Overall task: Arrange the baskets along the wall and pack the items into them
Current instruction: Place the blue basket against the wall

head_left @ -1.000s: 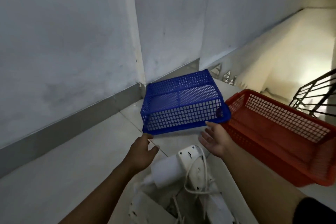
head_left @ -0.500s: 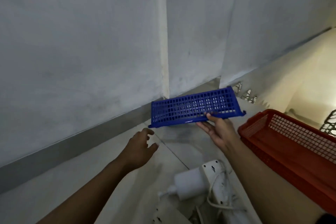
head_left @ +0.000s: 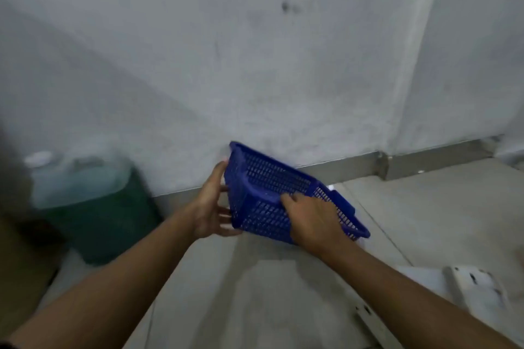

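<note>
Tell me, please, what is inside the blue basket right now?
The blue basket, tilted between the left hand and right hand, shows only bare mesh inside; the right hand covers part of it.

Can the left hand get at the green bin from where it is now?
Probably not right now: the left hand is holding the blue basket together with the right hand; otherwise the way to the green bin looks free.
</note>
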`<state>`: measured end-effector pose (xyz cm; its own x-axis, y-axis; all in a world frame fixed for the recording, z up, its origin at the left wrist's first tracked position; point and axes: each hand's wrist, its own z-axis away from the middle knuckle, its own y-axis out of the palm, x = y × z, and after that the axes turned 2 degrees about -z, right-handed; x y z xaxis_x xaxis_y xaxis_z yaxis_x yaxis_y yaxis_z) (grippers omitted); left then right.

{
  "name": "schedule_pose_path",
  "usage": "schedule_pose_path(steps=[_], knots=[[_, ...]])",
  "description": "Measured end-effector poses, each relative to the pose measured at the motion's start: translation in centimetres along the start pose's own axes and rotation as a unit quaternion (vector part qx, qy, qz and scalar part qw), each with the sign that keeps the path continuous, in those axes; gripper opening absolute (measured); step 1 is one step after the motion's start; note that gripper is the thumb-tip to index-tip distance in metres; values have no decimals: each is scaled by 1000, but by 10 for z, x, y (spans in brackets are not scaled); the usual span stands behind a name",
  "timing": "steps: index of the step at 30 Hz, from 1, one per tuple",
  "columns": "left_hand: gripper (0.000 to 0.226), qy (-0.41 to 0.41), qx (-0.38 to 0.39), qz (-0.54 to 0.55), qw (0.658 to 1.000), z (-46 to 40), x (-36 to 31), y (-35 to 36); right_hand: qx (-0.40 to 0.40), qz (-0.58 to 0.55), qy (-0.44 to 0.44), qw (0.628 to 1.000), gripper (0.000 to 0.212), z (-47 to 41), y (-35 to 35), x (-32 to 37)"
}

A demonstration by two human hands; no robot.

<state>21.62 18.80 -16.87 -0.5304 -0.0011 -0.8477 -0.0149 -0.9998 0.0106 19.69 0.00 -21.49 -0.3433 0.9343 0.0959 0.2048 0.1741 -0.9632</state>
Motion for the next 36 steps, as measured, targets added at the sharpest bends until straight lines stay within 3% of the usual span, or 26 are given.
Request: schedule_pose_path(steps=[2, 6, 9, 12, 14, 16, 20, 23, 25, 27, 29, 31, 33, 36], knots=[[74, -31, -23, -62, 997, -1, 20, -22, 11, 13, -55, 998, 28, -2, 16, 29], [40, -55, -90, -66, 992, -9, 50, -67, 11, -32, -114, 993, 25, 0, 41, 66], [26, -55, -111, -43, 991, -13, 63, -99, 22, -38, -42, 998, 35, 2, 61, 65], [14, -59, -140, -15, 988, -14, 79, -124, 65, -51, 109, 991, 61, 13, 80, 38], [15, -50, -155, -3, 987, -15, 87, -134, 87, -109, 231, 963, 77, 21, 89, 20], [17, -33, -174, 16, 984, -17, 91, -139, 86, -229, 287, 926, 76, 25, 96, 9], [30, -33, -214, 8, 976, -20, 91, -138, 115, -348, 223, 903, 65, 19, 110, 18], [64, -29, -244, -115, 962, -31, 94, -135, 136, -378, 203, 893, 66, 12, 119, 32], [65, -24, -234, -265, 935, -34, 97, -131, 139, -385, 194, 892, 53, 9, 122, 32], [53, -9, -172, -408, 897, -34, 102, -121, 134, -374, 189, 898, 36, 9, 122, 25], [40, -5, -79, -540, 838, -33, 105, -108, 133, -358, 170, 908, 29, 12, 123, 18], [43, -27, -11, -643, 765, -33, 107, -95, 145, -339, 151, 917, 26, 15, 122, 13], [60, -60, 23, -689, 722, -37, 106, -82, 157, -322, 137, 924, 23, 21, 117, 9], [80, -150, 74, -682, 712, -46, 98, -62, 186, -297, 123, 928, 51, 29, 101, -3]])
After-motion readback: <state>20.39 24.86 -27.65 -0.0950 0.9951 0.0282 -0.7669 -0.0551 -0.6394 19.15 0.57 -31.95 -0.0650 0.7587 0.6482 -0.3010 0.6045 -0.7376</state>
